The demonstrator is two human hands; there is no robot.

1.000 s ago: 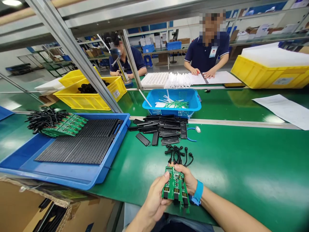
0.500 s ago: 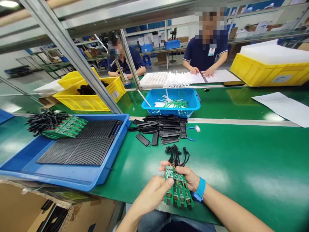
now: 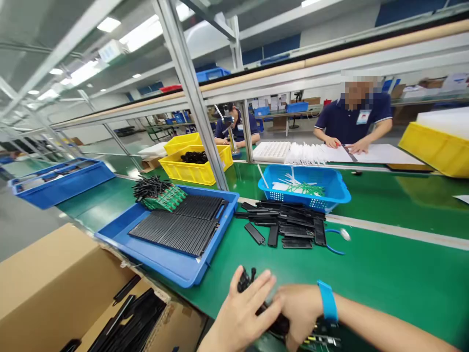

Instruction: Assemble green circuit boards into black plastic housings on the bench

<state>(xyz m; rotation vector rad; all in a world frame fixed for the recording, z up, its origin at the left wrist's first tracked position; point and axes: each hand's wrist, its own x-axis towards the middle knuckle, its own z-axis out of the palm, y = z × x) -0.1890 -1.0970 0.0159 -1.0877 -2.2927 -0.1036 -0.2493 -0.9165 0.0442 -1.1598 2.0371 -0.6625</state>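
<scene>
My right hand (image 3: 302,305), with a blue band at the wrist, is closed around a bunch of green circuit boards (image 3: 324,340), mostly hidden below it at the bottom edge. Black cables (image 3: 247,278) from the boards stick out beyond my fingers. My left hand (image 3: 245,313) is beside it with fingers stretched and spread against these cables. Farther off lies a loose pile of black plastic cases (image 3: 293,220). To the left, a blue tray (image 3: 157,264) holds rows of black cases (image 3: 176,232) and a stack of cabled green boards (image 3: 166,195).
A blue basket (image 3: 340,193) with white and green strips stands behind the pile. A blue wire loop (image 3: 335,249) lies right of it. An open cardboard box (image 3: 47,278) holds black parts at lower left. Metal posts (image 3: 194,88) rise ahead. Two people work across the bench.
The view has swung left and up. The boards have turned and dropped lower, mostly out of sight. My left hand has moved from the boards' faces to the cable end, fingers spreading.
</scene>
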